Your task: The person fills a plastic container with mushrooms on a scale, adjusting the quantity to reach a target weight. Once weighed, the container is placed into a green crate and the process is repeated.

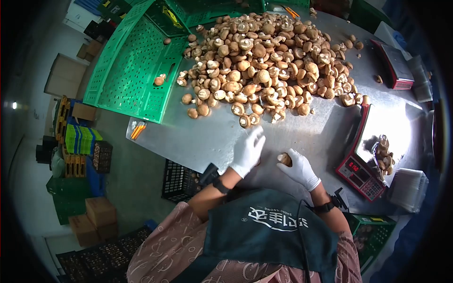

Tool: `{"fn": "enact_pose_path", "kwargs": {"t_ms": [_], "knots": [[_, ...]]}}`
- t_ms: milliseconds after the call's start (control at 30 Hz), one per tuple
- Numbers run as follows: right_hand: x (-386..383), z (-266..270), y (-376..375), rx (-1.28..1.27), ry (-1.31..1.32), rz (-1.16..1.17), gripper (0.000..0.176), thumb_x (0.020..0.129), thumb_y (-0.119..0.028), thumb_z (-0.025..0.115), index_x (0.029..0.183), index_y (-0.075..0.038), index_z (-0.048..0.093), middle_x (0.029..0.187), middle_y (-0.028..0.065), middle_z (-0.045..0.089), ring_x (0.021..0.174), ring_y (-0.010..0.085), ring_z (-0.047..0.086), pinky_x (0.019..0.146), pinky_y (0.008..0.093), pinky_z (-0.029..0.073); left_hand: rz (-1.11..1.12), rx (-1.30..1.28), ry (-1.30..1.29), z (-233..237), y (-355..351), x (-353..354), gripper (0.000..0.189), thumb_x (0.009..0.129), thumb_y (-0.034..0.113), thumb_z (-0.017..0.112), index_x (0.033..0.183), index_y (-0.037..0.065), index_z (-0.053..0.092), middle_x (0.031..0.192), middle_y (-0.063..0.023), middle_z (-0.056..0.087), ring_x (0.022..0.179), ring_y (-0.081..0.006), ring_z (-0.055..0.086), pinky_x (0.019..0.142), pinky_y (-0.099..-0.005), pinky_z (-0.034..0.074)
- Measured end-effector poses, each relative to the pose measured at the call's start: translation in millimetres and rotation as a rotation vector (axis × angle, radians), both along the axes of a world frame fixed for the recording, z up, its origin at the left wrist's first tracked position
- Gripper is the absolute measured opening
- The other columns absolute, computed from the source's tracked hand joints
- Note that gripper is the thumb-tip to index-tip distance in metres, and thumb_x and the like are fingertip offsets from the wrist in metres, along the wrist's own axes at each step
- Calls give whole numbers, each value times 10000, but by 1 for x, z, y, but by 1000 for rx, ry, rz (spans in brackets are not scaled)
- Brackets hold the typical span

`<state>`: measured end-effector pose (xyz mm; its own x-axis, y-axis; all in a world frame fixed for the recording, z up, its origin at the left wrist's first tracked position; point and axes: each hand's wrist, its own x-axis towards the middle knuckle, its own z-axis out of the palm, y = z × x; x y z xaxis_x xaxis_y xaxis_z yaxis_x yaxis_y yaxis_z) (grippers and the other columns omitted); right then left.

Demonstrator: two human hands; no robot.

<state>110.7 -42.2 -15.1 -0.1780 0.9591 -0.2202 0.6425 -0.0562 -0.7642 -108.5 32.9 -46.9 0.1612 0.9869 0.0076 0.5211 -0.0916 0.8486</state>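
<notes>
- Right hand [300,170], gloved in white: fingers curled part-way, thumb and fingertips closed on a single mushroom [284,159], held low over the bare steel in front of the apron.
- Over to the left hand [248,152], also gloved: fingers loosely open and reaching away from the body, nothing visible in their grasp; the fingertips are right by the near edge of the mushroom pile [264,61], though whether they touch a cap cannot be told.
- And there's the pile itself, brown caps and pale stems heaped across the far middle of the steel table [203,139], a few strays lying loose at its edges.
- Out to the right, a red scale [357,175] with lit red digits, a clump of mushrooms [384,155] in clear packaging on its bright platform; clear trays [409,190] stack up just beside it.
- Farther up that side, a second scale [400,68], more clear containers [419,78] next to it.
- Swinging left, a green crate [127,70] lies tilted, open toward the pile, a couple of mushrooms inside; orange items [138,131] sit at the table's near left corner.
- Below the table edge, a black crate [177,180] on the left, and a green bin [373,236] at the lower right.
- Closest in, the dark green apron [273,236] with white lettering.
</notes>
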Motion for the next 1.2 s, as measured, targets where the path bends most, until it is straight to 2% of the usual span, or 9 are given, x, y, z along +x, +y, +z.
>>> {"fn": "enact_pose_path", "kwargs": {"t_ms": [33, 233, 467, 700, 733, 867, 967, 1100, 1200], "knots": [[1, 1, -4, 0, -2, 0, 448, 835, -279, 774, 1191, -48, 628, 1072, 188, 692, 976, 385, 689, 852, 442, 561, -10, 412, 231, 17, 21, -4, 489, 898, 190, 737, 1352, 82, 590, 1134, -184, 663, 1016, -365, 647, 837, -443, 537], [-4, -1, -18, 136, 62, -7, 288, 846, -164, 724, 1087, -47, 618, 989, 177, 652, 925, 376, 671, 818, 436, 552, -145, 295, 763, 7, 77, 6, 597, 865, 301, 744, 1390, 121, 524, 1149, -173, 615, 1107, -360, 594, 858, -498, 549], [-9, -8, -23, 148, 70, -42, 212, 831, -98, 685, 1019, -55, 599, 931, 165, 603, 845, 358, 647, 768, 412, 550, -16, 434, 138, -15, 59, -35, 268, 911, 69, 660, 1179, 74, 659, 996, -201, 616, 881, -405, 627, 782, -465, 533], [-23, -2, -23, 125, 7, 68, 234, 831, -190, 731, 978, -73, 592, 948, 169, 617, 867, 371, 660, 767, 451, 553, -137, 382, 342, -8, -31, -66, 213, 904, 133, 695, 1103, 74, 646, 927, -159, 577, 813, -355, 631, 703, -423, 518], [-26, -4, -19, 133, 8, 83, 234, 831, -190, 731, 978, -73, 592, 948, 169, 617, 867, 371, 660, 767, 451, 553, -162, 264, 426, -2, -41, -61, 306, 888, 310, 714, 1126, 131, 644, 1028, -120, 605, 890, -327, 631, 717, -459, 540], [-37, -10, -8, 206, -100, 125, 360, 856, -203, 690, 1192, -100, 614, 1023, 176, 642, 921, 372, 674, 798, 452, 564, -240, 207, 601, 19, -54, -46, 605, 872, 394, 745, 1378, 120, 559, 1240, -154, 551, 1088, -384, 591, 832, -465, 558], [-46, 0, 1, 214, -162, 190, 493, 866, -186, 657, 1350, -127, 583, 1112, 183, 641, 974, 370, 675, 819, 450, 572, -147, 144, 341, 13, -53, -45, 661, 844, 280, 795, 1409, 50, 540, 1388, -206, 517, 1258, -410, 538, 1026, -468, 487], [-48, 2, 6, 280, -184, 281, 580, 865, -167, 650, 1435, -169, 544, 1311, 189, 571, 1078, 360, 654, 837, 455, 580, 142, 396, 275, 14, -61, -58, 542, 880, 220, 767, 1339, 8, 572, 1289, -251, 568, 1215, -441, 550, 1019, -471, 481], [-49, 6, 7, 291, -251, 333, 585, 870, -165, 654, 1442, -189, 534, 1373, 191, 534, 1083, 361, 652, 826, 460, 588, 678, 103, 29, -5, -133, -76, 117, 956, 109, 646, 988, -3, 644, 889, -165, 630, 816, -298, 650, 729, -386, 514]]}}
